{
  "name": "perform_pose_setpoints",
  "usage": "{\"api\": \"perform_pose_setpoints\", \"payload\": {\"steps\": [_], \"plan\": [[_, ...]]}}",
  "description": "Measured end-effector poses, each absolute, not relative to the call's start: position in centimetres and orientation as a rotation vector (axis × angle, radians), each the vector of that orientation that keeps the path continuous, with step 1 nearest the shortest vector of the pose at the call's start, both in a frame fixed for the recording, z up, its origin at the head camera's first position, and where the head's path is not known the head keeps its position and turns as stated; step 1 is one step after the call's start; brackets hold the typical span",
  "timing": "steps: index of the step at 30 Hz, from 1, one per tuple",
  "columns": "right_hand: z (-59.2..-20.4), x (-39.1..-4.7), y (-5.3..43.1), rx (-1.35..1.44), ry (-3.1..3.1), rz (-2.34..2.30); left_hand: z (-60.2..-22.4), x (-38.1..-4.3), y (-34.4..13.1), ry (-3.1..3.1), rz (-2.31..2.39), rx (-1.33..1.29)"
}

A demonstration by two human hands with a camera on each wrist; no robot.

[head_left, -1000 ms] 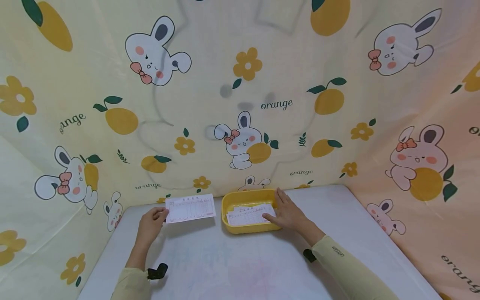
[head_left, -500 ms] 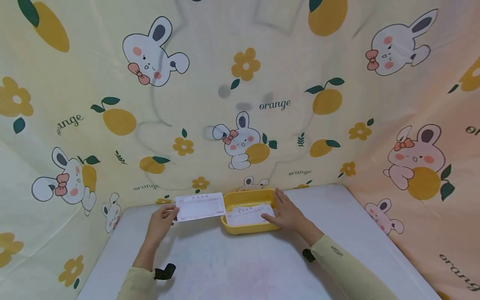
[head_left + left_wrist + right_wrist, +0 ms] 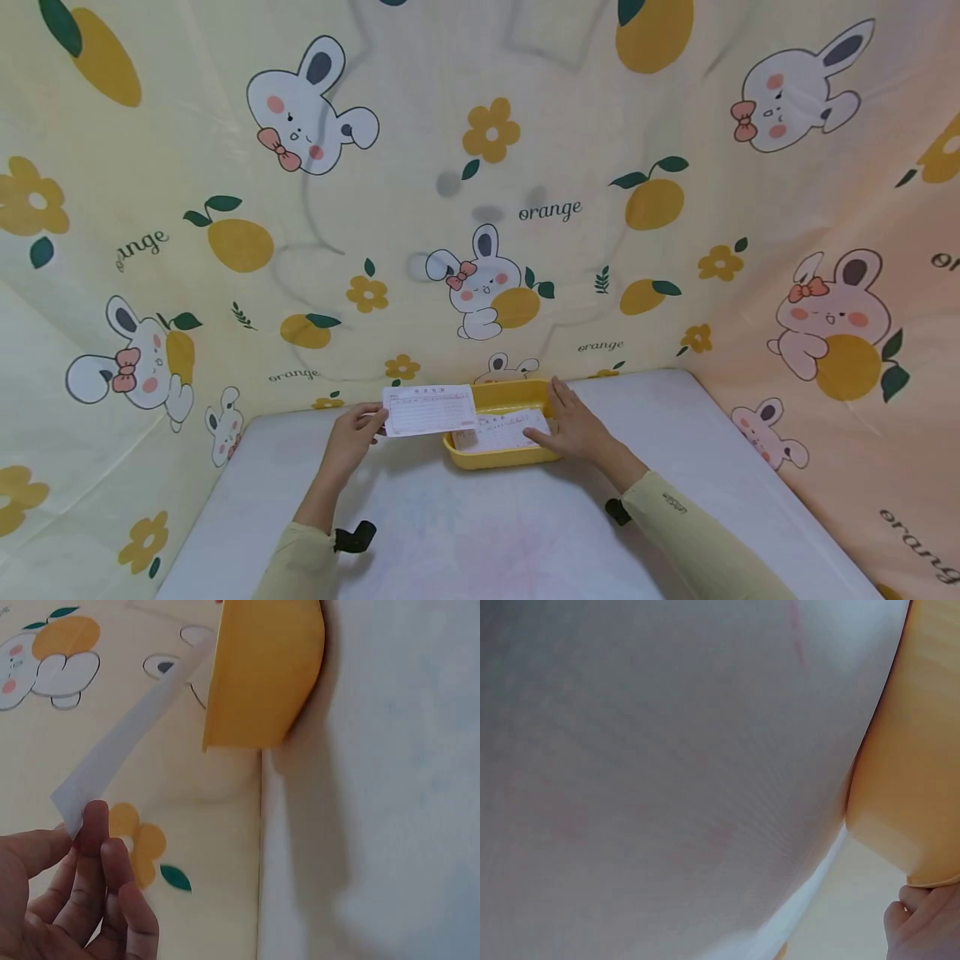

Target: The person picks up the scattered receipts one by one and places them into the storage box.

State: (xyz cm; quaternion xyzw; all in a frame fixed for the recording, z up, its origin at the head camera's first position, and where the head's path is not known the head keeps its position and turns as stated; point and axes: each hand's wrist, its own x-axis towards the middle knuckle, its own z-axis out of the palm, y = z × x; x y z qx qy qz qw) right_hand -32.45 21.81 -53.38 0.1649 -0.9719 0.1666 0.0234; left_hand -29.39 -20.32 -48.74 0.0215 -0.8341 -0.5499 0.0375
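Note:
My left hand pinches a white paper slip, printed with a ruled table form, by its left edge. Held up off the table, the slip overlaps the left end of a yellow plastic basket in the head view. Seen edge-on in the left wrist view, the slip runs from thumb and fingertips toward the basket's yellow wall. Inside the basket lie similar printed slips. My right hand rests at the basket's right end, fingers extended along the rim and thumb reaching over the slips inside.
A white-covered table carries the basket near its back edge. Behind it and at both sides hangs a cream curtain printed with rabbits, oranges and flowers. A black strap piece sticks out at the left wrist.
My left hand has carried the slip rightward, from beside the basket to over its left end. The right hand and basket have stayed in place.

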Motion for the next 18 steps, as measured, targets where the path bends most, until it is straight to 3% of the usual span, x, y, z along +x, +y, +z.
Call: {"api": "perform_pose_setpoints", "payload": {"steps": [18], "plan": [[-53.6, -32.6, 22.0, 0.493, -3.014, 0.556, -49.6, -30.4, -14.9, -2.538, -1.697, -0.141]]}}
